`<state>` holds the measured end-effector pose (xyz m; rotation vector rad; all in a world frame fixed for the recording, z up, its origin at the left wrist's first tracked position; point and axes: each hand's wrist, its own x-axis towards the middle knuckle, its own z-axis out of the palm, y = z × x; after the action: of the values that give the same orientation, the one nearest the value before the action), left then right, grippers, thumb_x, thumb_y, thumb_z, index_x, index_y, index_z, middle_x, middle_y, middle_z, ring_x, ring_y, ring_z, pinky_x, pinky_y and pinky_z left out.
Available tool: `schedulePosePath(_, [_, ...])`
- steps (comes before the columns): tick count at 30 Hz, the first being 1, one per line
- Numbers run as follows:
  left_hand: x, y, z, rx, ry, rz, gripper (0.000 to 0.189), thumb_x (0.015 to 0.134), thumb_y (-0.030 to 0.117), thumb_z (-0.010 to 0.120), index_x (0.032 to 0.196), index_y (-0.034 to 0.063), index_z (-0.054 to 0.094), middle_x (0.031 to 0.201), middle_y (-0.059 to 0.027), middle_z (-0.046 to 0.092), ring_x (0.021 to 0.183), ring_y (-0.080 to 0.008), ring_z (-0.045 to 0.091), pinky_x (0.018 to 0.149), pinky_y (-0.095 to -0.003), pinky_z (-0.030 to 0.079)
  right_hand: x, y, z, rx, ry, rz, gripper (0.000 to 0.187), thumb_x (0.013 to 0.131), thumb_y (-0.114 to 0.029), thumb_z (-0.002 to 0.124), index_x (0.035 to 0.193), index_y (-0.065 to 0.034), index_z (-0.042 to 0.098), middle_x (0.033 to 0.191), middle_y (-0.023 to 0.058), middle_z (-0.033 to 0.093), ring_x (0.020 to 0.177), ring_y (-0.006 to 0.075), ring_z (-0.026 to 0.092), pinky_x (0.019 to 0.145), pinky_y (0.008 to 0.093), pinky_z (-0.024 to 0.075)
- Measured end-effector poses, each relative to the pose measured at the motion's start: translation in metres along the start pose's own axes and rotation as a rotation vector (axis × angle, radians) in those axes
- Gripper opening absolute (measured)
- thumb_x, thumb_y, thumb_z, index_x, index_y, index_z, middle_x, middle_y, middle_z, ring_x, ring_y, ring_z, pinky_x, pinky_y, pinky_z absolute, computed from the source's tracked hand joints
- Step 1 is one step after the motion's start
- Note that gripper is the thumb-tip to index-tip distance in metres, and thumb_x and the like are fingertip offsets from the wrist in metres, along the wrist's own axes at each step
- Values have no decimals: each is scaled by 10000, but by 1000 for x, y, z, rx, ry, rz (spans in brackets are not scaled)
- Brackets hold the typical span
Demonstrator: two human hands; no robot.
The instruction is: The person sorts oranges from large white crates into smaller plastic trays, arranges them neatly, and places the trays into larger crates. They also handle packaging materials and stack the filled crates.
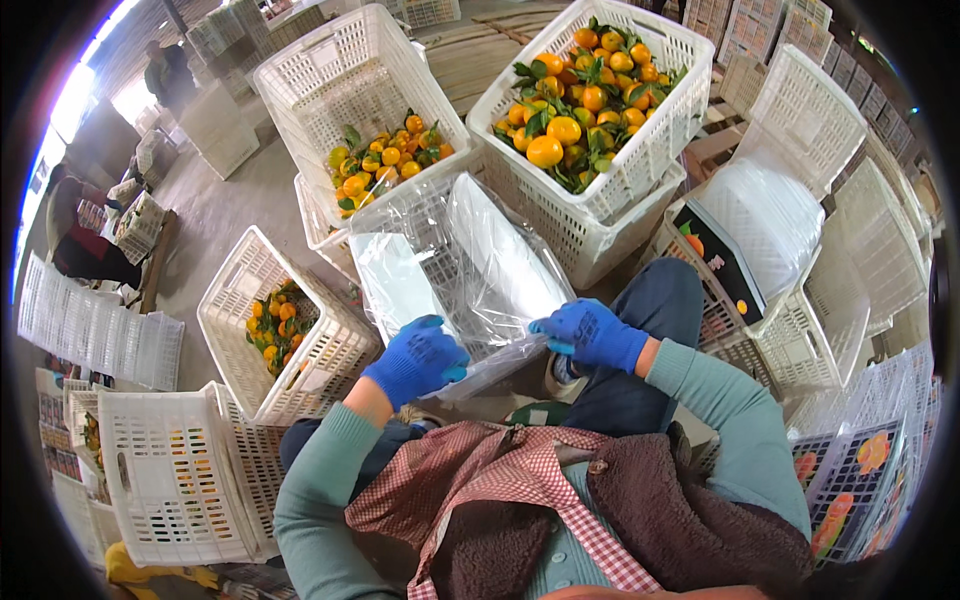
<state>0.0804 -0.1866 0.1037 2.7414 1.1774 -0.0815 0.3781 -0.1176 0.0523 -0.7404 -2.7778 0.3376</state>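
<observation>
In front of my knees is a crate [487,367] lined with clear plastic film [491,300]. White sheets [401,277] stand along its two sides, and the grid floor shows between them. My left hand [416,360], in a blue knitted glove, curls over the liner at the near left corner. What lies under its fingers is partly hidden. At the near right corner my right hand [592,334], gloved the same way, pinches the film's edge. Beyond stand a white plastic crate heaped with leafy mandarins [592,97] and another crate [352,82] holding fewer mandarins [386,161].
A tilted crate [262,330] with mandarins stands at left, near another white crate [180,472]. At right, a crate holds stacked clear plastic trays or lids [765,217] and a black printed carton panel [720,255]. Two people [82,225] are in the background at left.
</observation>
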Motion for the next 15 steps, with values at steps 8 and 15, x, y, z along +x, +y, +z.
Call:
schedulePosePath(8, [-68,34,50,127,158,-195,144,782,224,610,896,164,674,793,-44,598,885,-254,566,990,-442,384,-6,-20,32,-417,-303,22,104,717,-255,663,796,-189,673,765,43,644,756,243,629,640,398,469])
schedulePosePath(15, [-83,48,88,72,172,-348,158,764,188,610,913,153,646,800,-60,616,837,-247,589,842,-394,433,4,-22,38,-358,-458,49,148,760,-245,613,876,-174,672,825,80,674,806,264,662,631,406,491])
